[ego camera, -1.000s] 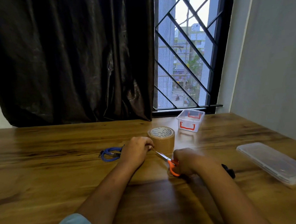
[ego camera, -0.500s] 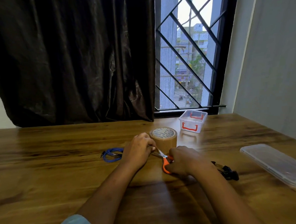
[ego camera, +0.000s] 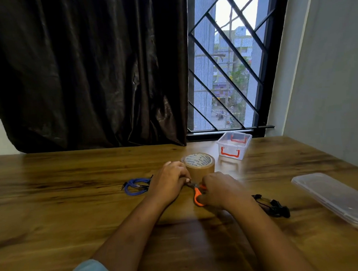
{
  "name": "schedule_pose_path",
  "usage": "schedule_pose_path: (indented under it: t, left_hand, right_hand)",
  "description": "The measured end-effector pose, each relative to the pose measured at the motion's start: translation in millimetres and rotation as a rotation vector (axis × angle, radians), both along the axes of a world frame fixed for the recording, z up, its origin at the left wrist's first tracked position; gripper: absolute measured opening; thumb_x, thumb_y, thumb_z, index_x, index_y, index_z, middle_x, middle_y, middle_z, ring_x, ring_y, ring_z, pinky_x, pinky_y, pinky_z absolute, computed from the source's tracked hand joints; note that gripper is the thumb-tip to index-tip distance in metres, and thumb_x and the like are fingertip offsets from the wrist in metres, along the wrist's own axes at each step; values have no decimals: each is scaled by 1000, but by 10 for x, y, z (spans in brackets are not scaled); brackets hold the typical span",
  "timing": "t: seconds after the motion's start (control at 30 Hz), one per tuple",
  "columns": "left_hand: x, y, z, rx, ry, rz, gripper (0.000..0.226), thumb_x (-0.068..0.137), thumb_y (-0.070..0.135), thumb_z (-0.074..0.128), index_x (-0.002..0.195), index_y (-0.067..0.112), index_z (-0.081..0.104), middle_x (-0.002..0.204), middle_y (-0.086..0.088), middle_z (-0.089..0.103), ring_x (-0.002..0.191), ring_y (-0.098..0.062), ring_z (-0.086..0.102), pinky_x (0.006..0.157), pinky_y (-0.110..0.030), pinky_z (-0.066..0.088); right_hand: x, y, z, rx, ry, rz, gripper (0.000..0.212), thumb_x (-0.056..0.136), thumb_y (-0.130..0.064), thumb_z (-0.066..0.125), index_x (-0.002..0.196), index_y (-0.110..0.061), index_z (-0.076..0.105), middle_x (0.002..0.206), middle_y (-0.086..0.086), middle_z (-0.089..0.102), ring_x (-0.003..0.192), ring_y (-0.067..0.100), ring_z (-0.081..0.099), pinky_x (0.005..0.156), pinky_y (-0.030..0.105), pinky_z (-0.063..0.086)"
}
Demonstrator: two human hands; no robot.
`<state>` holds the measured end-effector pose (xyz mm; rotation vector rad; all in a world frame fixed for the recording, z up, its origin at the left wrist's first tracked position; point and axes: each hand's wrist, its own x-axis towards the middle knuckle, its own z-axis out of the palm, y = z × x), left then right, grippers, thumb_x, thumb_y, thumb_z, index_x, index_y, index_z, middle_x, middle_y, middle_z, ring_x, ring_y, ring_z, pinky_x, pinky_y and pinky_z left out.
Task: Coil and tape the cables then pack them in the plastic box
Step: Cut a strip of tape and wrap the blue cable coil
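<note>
A brown tape roll stands at the middle of the wooden table. My left hand sits beside it with curled fingers pinching something small at the roll's near side; what it pinches is hidden. My right hand grips orange-handled scissors, blades pointing at my left fingertips. A coiled blue cable lies left of my left hand. A black cable bundle lies right of my right forearm. The clear plastic box with red latches stands open behind the tape.
A clear plastic lid lies flat near the table's right edge. A dark curtain and a barred window stand behind the table. A grey wall runs along the right side.
My right hand has brought the scissors left, toward my left fingertips and the tape roll. The black cable bundle has come into view beside my right forearm. My left hand stays by the roll.
</note>
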<state>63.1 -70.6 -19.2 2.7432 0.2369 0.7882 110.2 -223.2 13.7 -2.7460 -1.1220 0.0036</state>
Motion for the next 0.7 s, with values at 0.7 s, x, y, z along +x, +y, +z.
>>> schedule_pose_path:
  t: [0.7]
  left_hand:
    - [53,-5,-37,-435,-105,-36,15,85,14,64,82,25,73,82,15,66,77,7,56,62,-6,36]
  right_hand:
    - [-41,-25,-34,42,-4,-22,18,90,-27,56,98,-12,63,84,2,51,75,19,51,66,28,41]
